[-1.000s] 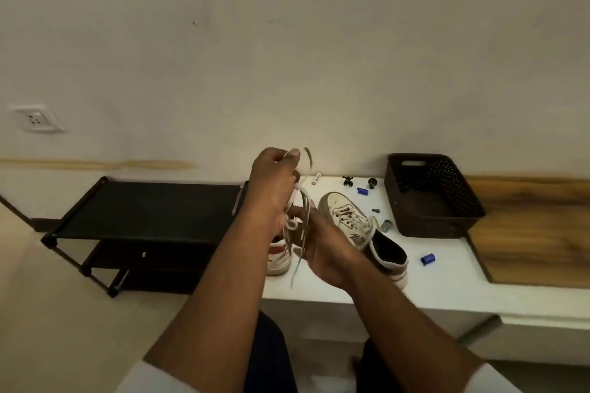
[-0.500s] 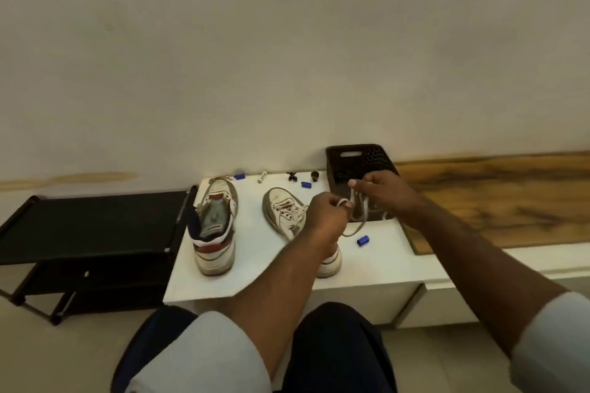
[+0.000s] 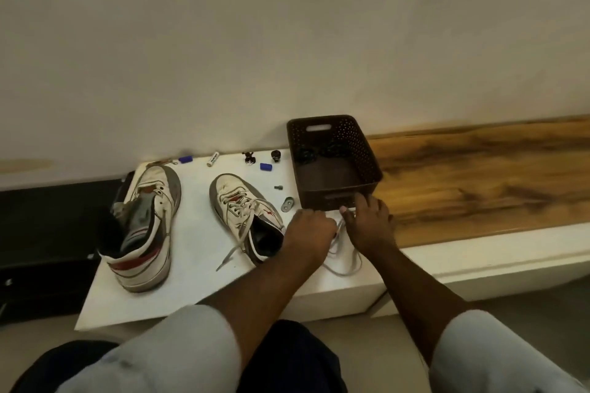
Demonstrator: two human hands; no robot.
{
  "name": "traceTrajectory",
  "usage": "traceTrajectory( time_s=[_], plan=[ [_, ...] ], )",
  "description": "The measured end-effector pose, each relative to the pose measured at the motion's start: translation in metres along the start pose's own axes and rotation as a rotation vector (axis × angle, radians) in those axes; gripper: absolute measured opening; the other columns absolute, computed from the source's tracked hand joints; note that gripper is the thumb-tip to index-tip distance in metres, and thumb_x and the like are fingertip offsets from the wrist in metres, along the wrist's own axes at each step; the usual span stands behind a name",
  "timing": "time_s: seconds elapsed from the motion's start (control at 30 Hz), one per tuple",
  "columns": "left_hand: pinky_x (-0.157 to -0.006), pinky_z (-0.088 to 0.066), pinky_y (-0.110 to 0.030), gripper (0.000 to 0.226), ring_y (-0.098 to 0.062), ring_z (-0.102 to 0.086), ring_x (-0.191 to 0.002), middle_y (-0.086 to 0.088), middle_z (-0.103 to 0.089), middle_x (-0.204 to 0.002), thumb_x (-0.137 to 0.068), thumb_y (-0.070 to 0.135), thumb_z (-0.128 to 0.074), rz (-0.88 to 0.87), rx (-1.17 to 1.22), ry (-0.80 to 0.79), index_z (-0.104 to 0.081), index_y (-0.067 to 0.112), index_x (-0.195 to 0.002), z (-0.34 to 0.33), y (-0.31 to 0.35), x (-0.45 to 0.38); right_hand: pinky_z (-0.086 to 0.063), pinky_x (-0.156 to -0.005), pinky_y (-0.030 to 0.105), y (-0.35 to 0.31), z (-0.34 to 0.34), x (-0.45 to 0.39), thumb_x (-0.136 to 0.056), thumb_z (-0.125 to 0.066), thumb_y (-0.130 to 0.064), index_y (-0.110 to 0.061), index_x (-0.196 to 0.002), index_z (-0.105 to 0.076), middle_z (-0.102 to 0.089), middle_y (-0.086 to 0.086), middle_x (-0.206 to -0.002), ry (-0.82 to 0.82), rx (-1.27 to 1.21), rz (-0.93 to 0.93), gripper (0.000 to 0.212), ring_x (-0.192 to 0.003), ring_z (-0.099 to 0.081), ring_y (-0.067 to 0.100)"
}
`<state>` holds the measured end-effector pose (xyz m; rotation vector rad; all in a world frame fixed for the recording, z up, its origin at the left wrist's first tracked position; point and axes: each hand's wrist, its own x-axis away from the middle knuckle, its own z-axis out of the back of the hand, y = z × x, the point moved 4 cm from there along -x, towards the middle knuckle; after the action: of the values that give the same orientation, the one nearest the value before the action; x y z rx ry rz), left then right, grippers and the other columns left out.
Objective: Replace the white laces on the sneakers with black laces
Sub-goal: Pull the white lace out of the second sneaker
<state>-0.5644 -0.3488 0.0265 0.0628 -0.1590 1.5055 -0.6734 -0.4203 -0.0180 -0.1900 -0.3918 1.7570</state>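
Two white sneakers stand on a white tabletop (image 3: 198, 239). The left sneaker (image 3: 145, 223) has no lace in its eyelets. The right sneaker (image 3: 245, 214) still carries its white lace, one end trailing toward the front. A loose white lace (image 3: 346, 260) lies coiled on the table between my hands. My left hand (image 3: 308, 230) is closed on it, and my right hand (image 3: 368, 222) rests on it just in front of a dark brown basket (image 3: 367, 153). Two dark bundles, apparently black laces (image 3: 319, 150), lie in the basket's far end.
Small items are strewn along the table's back: blue caps (image 3: 265, 166), a white tube (image 3: 213, 159), dark small parts (image 3: 249, 157), a metal piece (image 3: 287, 203). A black shoe rack (image 3: 48, 226) stands on the left. A wooden ledge (image 3: 479, 175) runs to the right.
Both hands have carried the loose white lace from in front of me, rightward and down onto the table by the basket. The view has swung right, uncovering both sneakers.
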Motion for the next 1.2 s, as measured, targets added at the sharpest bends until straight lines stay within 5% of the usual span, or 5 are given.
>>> traceTrajectory(
  time_s=[0.17,0.37,0.57,0.77,1.2],
  plan=[
    [-0.095,-0.047,-0.043,0.048,-0.030,-0.055,-0.116,-0.010,-0.058,-0.129,-0.074,0.021,-0.079,0.370,0.310,0.624,-0.065,0.020,-0.120,0.015,-0.066,0.080,-0.036,-0.075,0.028,-0.049,0.005,0.045,-0.099,-0.048,-0.027,-0.011,-0.101,-0.065,-0.060,0.003,-0.095,0.131,-0.440,0.189,0.024,-0.093,-0.056,0.022],
    [-0.071,-0.059,-0.042,0.019,-0.027,-0.068,-0.076,-0.009,-0.070,-0.086,-0.078,0.032,-0.074,0.894,1.368,0.279,-0.064,0.016,-0.082,-0.039,-0.106,0.120,-0.049,-0.082,0.030,-0.112,-0.028,0.087,-0.099,-0.048,-0.029,-0.010,-0.106,-0.069,-0.070,0.004,-0.100,-0.196,-0.770,-0.049,0.029,-0.093,-0.063,0.017],
    [-0.062,-0.055,-0.038,0.013,-0.025,-0.065,-0.063,-0.007,-0.068,-0.063,-0.076,0.017,-0.069,0.762,1.072,0.413,-0.073,0.006,-0.070,-0.028,-0.148,0.153,-0.044,-0.068,0.028,-0.153,-0.039,0.124,-0.094,-0.054,-0.025,-0.009,-0.082,-0.068,-0.066,0.005,-0.079,-0.209,-0.849,-0.121,0.024,-0.075,-0.058,0.017],
    [-0.044,-0.052,-0.026,0.045,-0.022,-0.067,-0.068,-0.014,-0.068,-0.093,-0.081,0.015,-0.070,0.694,1.225,0.264,-0.061,0.021,-0.124,-0.040,-0.192,0.176,-0.049,-0.070,0.035,-0.182,-0.070,0.129,-0.091,-0.056,-0.023,-0.008,-0.074,-0.063,-0.065,0.007,-0.075,-0.200,-0.880,-0.154,0.024,-0.072,-0.058,0.021],
    [-0.069,-0.057,-0.036,0.022,-0.015,-0.066,-0.064,-0.001,-0.068,-0.066,-0.077,0.029,-0.080,0.557,0.840,0.001,-0.066,0.016,-0.067,-0.015,-0.241,0.118,-0.050,-0.055,0.028,-0.219,-0.085,0.043,-0.088,-0.060,-0.050,-0.006,-0.078,-0.070,-0.070,0.009,-0.068,-0.249,-1.162,-0.384,0.047,-0.058,-0.063,0.020]
  ],
)
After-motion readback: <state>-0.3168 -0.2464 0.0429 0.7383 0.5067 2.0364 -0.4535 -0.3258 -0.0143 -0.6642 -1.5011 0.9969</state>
